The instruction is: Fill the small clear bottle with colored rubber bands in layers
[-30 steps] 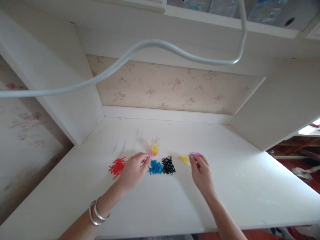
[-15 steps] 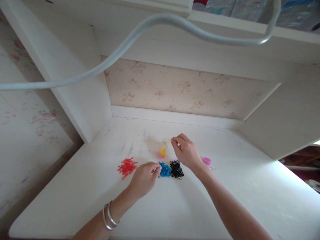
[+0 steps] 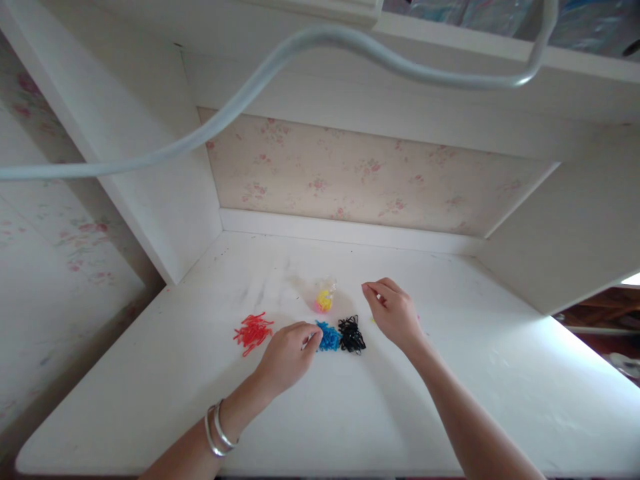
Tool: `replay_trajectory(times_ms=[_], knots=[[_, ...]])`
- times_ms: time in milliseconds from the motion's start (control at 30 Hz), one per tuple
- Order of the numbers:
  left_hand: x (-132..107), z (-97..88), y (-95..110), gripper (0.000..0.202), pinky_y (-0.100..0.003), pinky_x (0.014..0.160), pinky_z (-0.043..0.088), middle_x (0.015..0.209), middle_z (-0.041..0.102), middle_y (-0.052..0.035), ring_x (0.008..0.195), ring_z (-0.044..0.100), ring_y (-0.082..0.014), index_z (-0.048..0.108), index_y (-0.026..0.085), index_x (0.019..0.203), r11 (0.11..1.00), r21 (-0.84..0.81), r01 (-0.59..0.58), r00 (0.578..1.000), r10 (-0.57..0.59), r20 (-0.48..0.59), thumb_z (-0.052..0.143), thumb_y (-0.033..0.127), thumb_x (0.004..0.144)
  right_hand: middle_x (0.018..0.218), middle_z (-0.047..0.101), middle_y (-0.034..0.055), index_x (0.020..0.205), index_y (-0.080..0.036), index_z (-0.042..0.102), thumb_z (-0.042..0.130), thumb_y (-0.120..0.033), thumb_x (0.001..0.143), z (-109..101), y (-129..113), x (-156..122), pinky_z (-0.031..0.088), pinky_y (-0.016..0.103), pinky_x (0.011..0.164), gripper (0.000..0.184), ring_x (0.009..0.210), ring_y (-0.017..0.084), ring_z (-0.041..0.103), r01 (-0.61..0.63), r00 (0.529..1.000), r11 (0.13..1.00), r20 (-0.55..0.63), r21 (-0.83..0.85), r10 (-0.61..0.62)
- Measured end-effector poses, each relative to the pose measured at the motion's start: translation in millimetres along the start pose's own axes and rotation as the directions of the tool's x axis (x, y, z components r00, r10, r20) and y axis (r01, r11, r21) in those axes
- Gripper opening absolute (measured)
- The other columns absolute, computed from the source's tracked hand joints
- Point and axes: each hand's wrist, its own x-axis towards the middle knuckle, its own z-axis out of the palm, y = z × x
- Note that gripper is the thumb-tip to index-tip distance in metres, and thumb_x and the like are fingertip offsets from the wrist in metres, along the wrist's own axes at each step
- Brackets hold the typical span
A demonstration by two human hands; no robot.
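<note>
My left hand (image 3: 290, 350) is closed in a pinch at the left edge of a pile of blue rubber bands (image 3: 329, 336); whatever is between its fingertips is hidden. Close by on the right lies a heap of black rubber bands (image 3: 352, 335). My right hand (image 3: 395, 313) hovers over the table to the right of the black heap, thumb and forefinger pinched, and I cannot make out anything in them. A small yellow bit (image 3: 373, 320) shows beside its lower edge. Behind the blue pile sits a small clear bag (image 3: 331, 288) holding yellow and pink bands (image 3: 324, 301).
Red rubber bands (image 3: 253, 333) lie in a pile left of my left hand. A white cable (image 3: 320, 37) crosses the upper view. White side panels and a papered back wall (image 3: 320, 173) enclose the white table (image 3: 320, 420).
My right hand has moved right, away from the clear bag; the yellow band seen at its fingertips no longer shows there. It now covers most of the pink item. My left hand stays put.
</note>
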Motion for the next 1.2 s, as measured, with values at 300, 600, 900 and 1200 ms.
replay_trajectory(times_ms=[300,600,900,1200], knots=[[5,30.6,25,0.028,-0.027,0.07,0.047,0.083,0.067,-0.0026,0.076,0.064,-0.0164,0.064,0.024,0.085,0.93,0.347,-0.119,0.986,0.069,0.154,0.039,0.028,0.095,0.088,0.065,0.0044,0.09,-0.02,0.071,0.042,-0.052,0.088,-15,88,-79,0.042,0.027,0.064,0.043,0.061,0.013,0.055,-0.363,0.932,0.931,-0.024,-0.024,0.363],[51,85.8,69,0.025,-0.034,0.068,0.052,0.091,0.066,-0.0084,0.077,0.066,-0.0219,0.065,0.019,0.091,0.861,0.444,-0.246,0.95,0.124,0.286,0.04,0.025,0.092,0.092,0.065,0.0056,0.089,-0.02,0.07,0.042,-0.048,0.087,-8,98,-111,0.044,0.028,0.065,0.04,0.063,0.015,0.057,-0.404,0.914,0.914,-0.067,-0.04,0.401],[81,116.6,71,0.026,-0.033,0.07,0.054,0.097,0.063,-0.0134,0.084,0.067,-0.0226,0.065,0.015,0.097,0.824,0.524,-0.217,0.942,0.037,0.333,0.04,0.013,0.089,0.101,0.065,0.0058,0.096,-0.021,0.069,0.042,-0.042,0.086,-9,99,-114,0.044,0.029,0.067,0.036,0.07,0.016,0.061,-0.444,0.896,0.887,-0.06,-0.128,0.44],[86,117.9,72,0.028,-0.031,0.07,0.054,0.099,0.061,-0.0136,0.086,0.067,-0.0214,0.06,0.014,0.105,0.815,0.523,-0.25,0.933,0.059,0.354,0.038,0.008,0.089,0.104,0.064,0.0056,0.1,-0.023,0.069,0.039,-0.043,0.088,-6,103,-116,0.044,0.03,0.07,0.038,0.077,0.018,0.064,-0.428,0.9,0.882,-0.01,-0.195,0.435]])
